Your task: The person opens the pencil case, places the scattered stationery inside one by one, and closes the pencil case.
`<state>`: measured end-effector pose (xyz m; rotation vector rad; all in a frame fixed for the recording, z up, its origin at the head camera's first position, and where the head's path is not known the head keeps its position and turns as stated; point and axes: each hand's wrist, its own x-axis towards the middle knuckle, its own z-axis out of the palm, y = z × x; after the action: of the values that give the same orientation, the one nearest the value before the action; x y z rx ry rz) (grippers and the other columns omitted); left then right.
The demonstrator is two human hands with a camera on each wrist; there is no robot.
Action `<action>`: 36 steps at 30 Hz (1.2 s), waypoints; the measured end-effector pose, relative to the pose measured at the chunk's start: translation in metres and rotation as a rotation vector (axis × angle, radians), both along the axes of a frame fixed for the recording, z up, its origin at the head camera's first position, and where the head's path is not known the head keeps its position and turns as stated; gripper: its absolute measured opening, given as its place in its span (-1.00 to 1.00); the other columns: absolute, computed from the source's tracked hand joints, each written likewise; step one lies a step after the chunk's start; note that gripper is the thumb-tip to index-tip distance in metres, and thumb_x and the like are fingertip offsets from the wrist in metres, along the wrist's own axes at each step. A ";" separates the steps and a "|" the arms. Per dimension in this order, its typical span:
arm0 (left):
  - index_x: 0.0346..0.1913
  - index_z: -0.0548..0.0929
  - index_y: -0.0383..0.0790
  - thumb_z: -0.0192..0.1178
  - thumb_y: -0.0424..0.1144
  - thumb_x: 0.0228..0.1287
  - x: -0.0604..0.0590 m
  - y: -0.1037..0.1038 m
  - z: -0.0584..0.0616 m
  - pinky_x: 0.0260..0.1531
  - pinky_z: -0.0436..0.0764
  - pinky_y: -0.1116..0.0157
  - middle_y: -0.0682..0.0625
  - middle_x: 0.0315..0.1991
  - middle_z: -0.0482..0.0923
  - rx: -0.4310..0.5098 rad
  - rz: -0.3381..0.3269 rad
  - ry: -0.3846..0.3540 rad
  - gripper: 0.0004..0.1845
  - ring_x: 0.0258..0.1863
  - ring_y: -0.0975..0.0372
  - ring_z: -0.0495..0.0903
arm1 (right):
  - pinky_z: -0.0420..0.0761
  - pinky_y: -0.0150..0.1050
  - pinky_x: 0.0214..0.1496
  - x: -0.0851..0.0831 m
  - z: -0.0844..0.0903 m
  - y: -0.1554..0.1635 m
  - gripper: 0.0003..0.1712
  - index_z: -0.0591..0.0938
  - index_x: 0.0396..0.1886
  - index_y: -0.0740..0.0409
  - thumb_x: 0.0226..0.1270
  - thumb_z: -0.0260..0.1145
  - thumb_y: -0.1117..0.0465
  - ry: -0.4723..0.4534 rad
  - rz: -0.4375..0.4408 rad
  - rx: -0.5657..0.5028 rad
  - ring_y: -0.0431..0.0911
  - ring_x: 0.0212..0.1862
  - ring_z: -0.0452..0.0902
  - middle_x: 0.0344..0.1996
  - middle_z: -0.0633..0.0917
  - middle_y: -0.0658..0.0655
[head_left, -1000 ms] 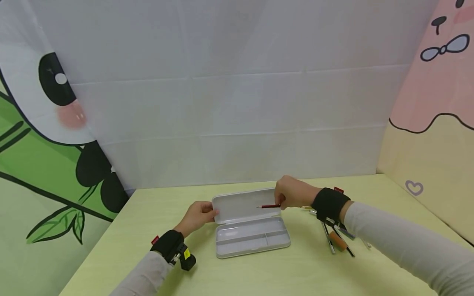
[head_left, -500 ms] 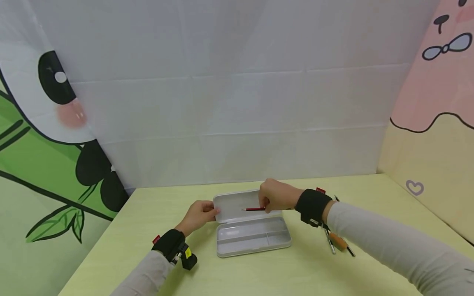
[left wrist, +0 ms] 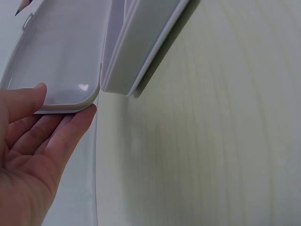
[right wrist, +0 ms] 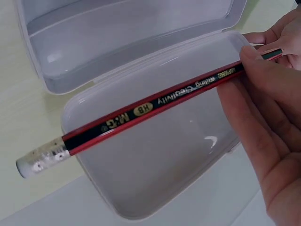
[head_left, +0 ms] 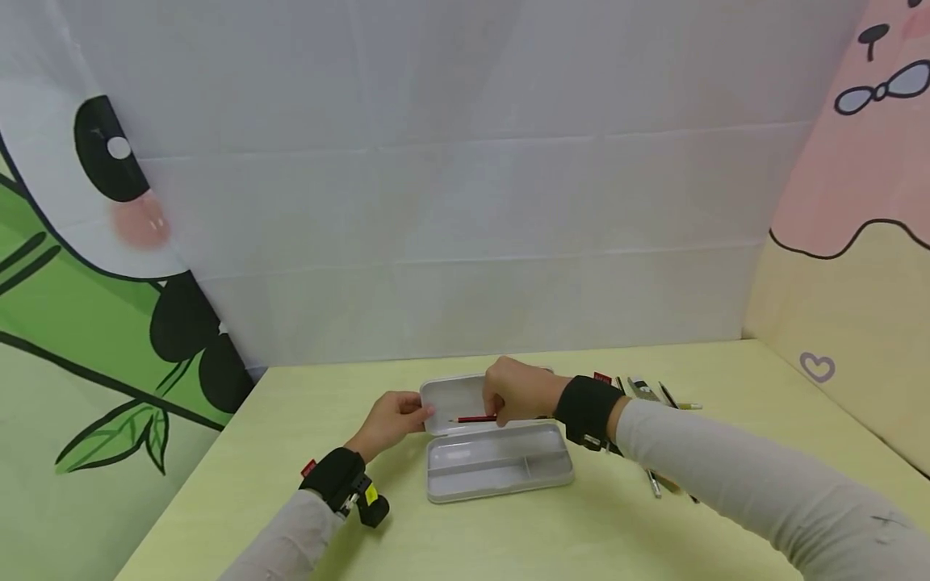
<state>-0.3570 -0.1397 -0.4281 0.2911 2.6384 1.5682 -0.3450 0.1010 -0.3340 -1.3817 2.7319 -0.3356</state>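
Pencil held over open case; left hand steadies lid.

Near centre of the pale yellow-green table [head_left: 508, 541] lies the open white pencil case [head_left: 497, 468], tray nearest, divided into compartments; its lid [head_left: 454, 399] stands raised behind the tray. Left hand [head_left: 388, 424] pinches the lid's left edge, thumb on the inside, fingers behind it. Right hand [head_left: 519, 391] has fingers curled round a red-and-black HB pencil [head_left: 475, 419] near one end, held roughly level in front of the lid and above the tray's far edge, touching neither; eraser end is free. The right hand and wrist strap cover the lid's right part. Right of the case, loose pens [head_left: 654, 395] lie partly hidden under the right sleeve. Farther back hangs a white creased sheet [head_left: 465, 202], with a panda-and-bamboo print [head_left: 87, 307] left and a pink-and-cream cartoon panel [head_left: 857, 242] right.
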 end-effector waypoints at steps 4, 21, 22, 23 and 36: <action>0.04 0.61 -0.47 0.16 -0.35 0.34 -0.002 0.001 0.002 -0.14 0.75 0.20 -0.32 -0.05 0.67 -0.006 -0.009 0.006 -0.70 -0.19 0.06 0.74 | 0.56 -0.56 -0.42 0.001 -0.001 -0.005 -0.92 0.77 -0.49 0.19 -0.04 0.53 0.38 -0.004 0.012 -0.008 -0.31 -0.50 0.51 -0.53 0.76 0.06; 0.06 0.61 -0.46 0.16 -0.33 0.34 -0.003 -0.001 0.001 -0.09 0.74 0.13 -0.31 -0.04 0.67 -0.010 0.005 -0.010 -0.69 -0.21 0.06 0.75 | 0.54 -0.56 -0.44 0.007 -0.030 -0.021 -0.90 0.77 -0.48 0.18 -0.04 0.52 0.41 -0.026 0.013 -0.054 -0.33 -0.54 0.46 -0.56 0.75 0.03; 0.06 0.60 -0.46 0.16 -0.33 0.34 -0.003 -0.001 0.001 -0.08 0.73 0.12 -0.31 -0.04 0.67 -0.010 0.006 -0.013 -0.69 -0.20 0.06 0.75 | 0.53 -0.57 -0.44 0.008 -0.032 -0.021 -0.89 0.77 -0.49 0.19 -0.04 0.52 0.42 -0.029 0.014 -0.058 -0.34 -0.55 0.45 -0.56 0.74 0.03; 0.06 0.60 -0.45 0.16 -0.33 0.34 -0.002 -0.001 0.000 -0.08 0.73 0.13 -0.31 -0.04 0.67 -0.011 0.007 -0.014 -0.69 -0.21 0.06 0.75 | 0.52 -0.57 -0.45 0.008 -0.035 -0.021 -0.89 0.76 -0.49 0.19 -0.05 0.52 0.42 -0.031 0.016 -0.063 -0.34 -0.55 0.43 -0.56 0.74 0.04; 0.04 0.62 -0.46 0.18 -0.34 0.32 0.003 -0.002 -0.001 -0.15 0.76 0.20 -0.32 -0.07 0.68 -0.006 -0.001 -0.004 -0.70 -0.22 0.06 0.75 | 0.47 -0.63 -0.46 0.008 -0.054 -0.020 -0.87 0.75 -0.51 0.23 -0.09 0.51 0.47 -0.003 0.048 -0.038 -0.37 -0.54 0.42 -0.57 0.75 0.07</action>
<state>-0.3544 -0.1412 -0.4289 0.2889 2.6387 1.5584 -0.3372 0.0806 -0.3876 -1.4526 2.6986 -0.3879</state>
